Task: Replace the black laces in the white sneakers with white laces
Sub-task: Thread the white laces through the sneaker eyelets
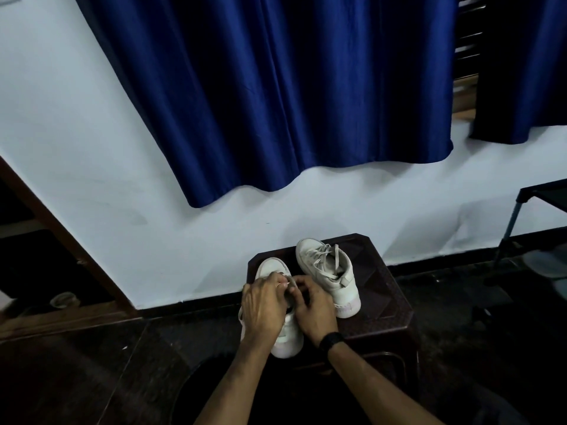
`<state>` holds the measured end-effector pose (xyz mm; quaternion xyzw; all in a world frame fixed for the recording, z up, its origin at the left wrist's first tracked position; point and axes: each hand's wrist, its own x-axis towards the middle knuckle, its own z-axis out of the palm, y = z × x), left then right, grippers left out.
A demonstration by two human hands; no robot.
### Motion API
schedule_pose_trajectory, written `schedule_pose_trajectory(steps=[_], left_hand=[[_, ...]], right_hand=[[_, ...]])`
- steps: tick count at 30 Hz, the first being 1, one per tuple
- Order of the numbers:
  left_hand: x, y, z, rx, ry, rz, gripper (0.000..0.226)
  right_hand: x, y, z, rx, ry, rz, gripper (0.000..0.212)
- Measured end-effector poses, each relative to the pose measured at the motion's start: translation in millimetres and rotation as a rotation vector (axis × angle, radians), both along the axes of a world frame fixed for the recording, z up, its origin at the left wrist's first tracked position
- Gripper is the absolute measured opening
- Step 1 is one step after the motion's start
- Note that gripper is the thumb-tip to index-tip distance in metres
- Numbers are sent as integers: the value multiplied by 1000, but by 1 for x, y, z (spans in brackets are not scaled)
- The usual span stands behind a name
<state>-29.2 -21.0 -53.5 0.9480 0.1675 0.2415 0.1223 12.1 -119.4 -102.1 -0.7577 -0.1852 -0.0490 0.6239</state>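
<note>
Both sneakers sit on the dark stool (395,305) against the wall, toes pointing away from you. The far sneaker (329,276), on the right, already carries a white lace (325,253), loosely threaded, one end standing up over the tongue. No black lace shows anywhere in view.

You are on the near sneaker (277,302), at the stool's front left, its heel at the edge. Your left hand (264,305) is curled over the eyelet area, fingers bent and pinching what looks like a pale loop of lace (291,285). Your right hand (313,308), with a black watch (331,340) at the wrist, sits just beside it, fingers curled in toward the same spot; whether it actually has the lace or only steadies the shoe, you cannot tell, since the fingertips are hidden behind the left hand.

Judgement: this is the threading stage on the second shoe, late in the task.

Next move likely calls for drawing the lace end clear through an eyelet and evening out the slack. Keep the shoe pinned, as it could tip off the front edge under a sharp pull.
</note>
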Motion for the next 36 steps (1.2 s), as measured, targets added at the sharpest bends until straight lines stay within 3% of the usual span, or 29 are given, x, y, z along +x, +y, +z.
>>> schedule_pose_trajectory(steps=[5,11,20,25,29,36], left_hand=[[-4,-6,0,-246,-197,-4,23],[-1,-15,-3,-391,-280,54,45],[-1,-10,-8,-184,-229,28,47],[0,-5,-8,-211,-203,-11,47],[-1,-2,-10,-251,-223,-39,47],[1,-1,-16,-245,-240,-8,49]], right_hand=[[0,1,2,-11,-17,12,12],[-1,1,0,-20,-47,-6,14],[10,-7,10,58,90,33,16],[19,2,6,156,243,6,13],[19,2,8,121,169,28,12],[18,-3,24,-159,-110,24,12]])
